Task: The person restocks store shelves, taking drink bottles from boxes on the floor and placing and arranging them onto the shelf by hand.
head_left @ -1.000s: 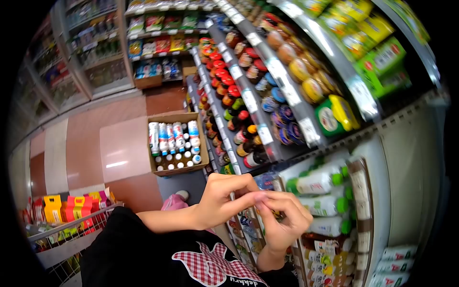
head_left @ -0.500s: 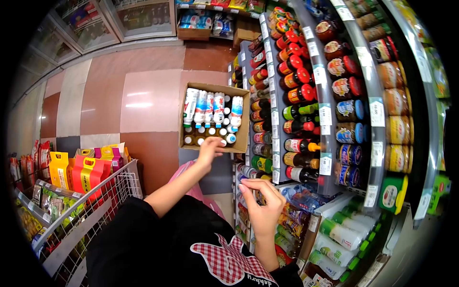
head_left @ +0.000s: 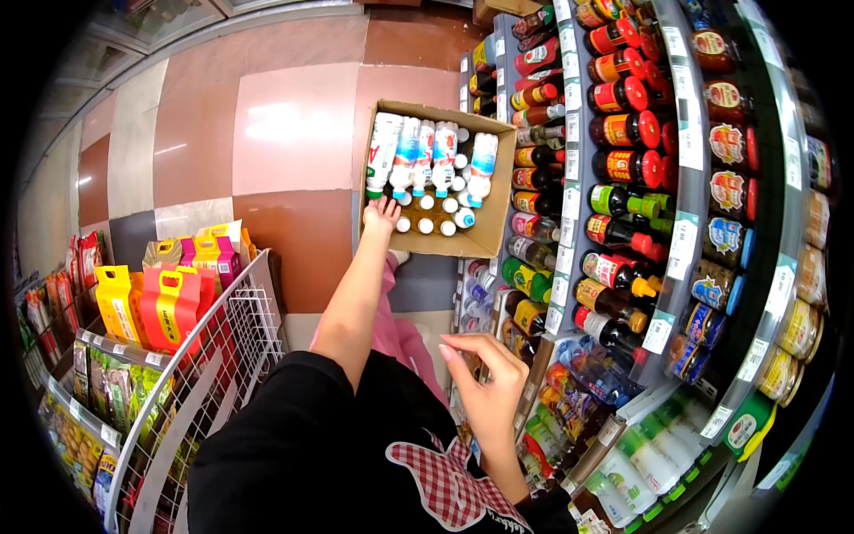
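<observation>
An open cardboard box [head_left: 500, 191] stands on the floor, holding several white-capped bottles upright and several bottles lying across them. My left hand [head_left: 382, 214] reaches to the box's near left corner, fingers spread, beside the green cap of a white bottle [head_left: 383, 153]; whether a fingertip touches it I cannot tell. My right hand [head_left: 487, 369] hovers in front of my body near the lower shelves, its fingers curved and thumb apart, with nothing between them.
Shelves of sauce bottles [head_left: 625, 166] and jars rise along the right. Lower right lie green-capped bottles [head_left: 654, 449]. A wire rack [head_left: 253, 325] with red and yellow packages [head_left: 176, 307] is at the left. Tiled floor [head_left: 294, 125] spreads beyond.
My hands, touching each other a second ago, have parted. The left has reached forward to the box and opened, while the right stays near my body. The view has shifted down, closer to the box.
</observation>
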Demonstrator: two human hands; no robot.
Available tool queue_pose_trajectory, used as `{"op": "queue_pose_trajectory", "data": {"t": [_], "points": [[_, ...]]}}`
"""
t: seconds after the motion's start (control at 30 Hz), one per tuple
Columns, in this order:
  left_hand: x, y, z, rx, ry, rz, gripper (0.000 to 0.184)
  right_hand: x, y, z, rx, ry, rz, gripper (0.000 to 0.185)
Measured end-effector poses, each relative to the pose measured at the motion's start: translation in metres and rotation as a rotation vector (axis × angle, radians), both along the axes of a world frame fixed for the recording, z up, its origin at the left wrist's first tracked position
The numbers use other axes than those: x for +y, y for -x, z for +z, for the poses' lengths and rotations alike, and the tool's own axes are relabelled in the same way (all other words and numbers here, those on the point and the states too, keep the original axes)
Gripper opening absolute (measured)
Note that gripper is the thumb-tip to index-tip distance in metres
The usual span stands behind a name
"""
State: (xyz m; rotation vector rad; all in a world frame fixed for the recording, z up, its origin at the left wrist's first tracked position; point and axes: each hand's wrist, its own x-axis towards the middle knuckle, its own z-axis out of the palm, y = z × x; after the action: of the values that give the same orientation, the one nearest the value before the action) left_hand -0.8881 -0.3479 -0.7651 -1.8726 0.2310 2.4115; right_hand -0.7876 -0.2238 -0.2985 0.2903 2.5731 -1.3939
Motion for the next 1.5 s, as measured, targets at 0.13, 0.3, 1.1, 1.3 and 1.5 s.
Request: {"op": "queue_pose_trajectory", "data": {"t": [0.13,0.3,1.1,1.3,1.5], "points": [[0.001,0.003,-0.006,0.011,-0.055,0.134,0.051,-0.003,0.006,-0.007,-0.080,-0.011,-0.016,0.012],[-0.002,0.002,-0.037,0.032,-0.073,0.192,0.049,-0.004,0.013,-0.010,-0.126,-0.029,-0.032,0.011],[0.025,0.000,0.047,0.214,0.038,0.052,0.029,0.006,0.021,-0.014,-0.139,0.004,-0.035,0.011],[0.016,0.021,0.097,0.231,0.398,-0.140,0.022,0.013,0.012,-0.009,-0.098,0.011,-0.061,0.010],[-0.010,0.040,0.137,0.047,0.934,-0.524,0.035,0.017,0.002,-0.002,-0.034,0.031,-0.097,0.009]]}}
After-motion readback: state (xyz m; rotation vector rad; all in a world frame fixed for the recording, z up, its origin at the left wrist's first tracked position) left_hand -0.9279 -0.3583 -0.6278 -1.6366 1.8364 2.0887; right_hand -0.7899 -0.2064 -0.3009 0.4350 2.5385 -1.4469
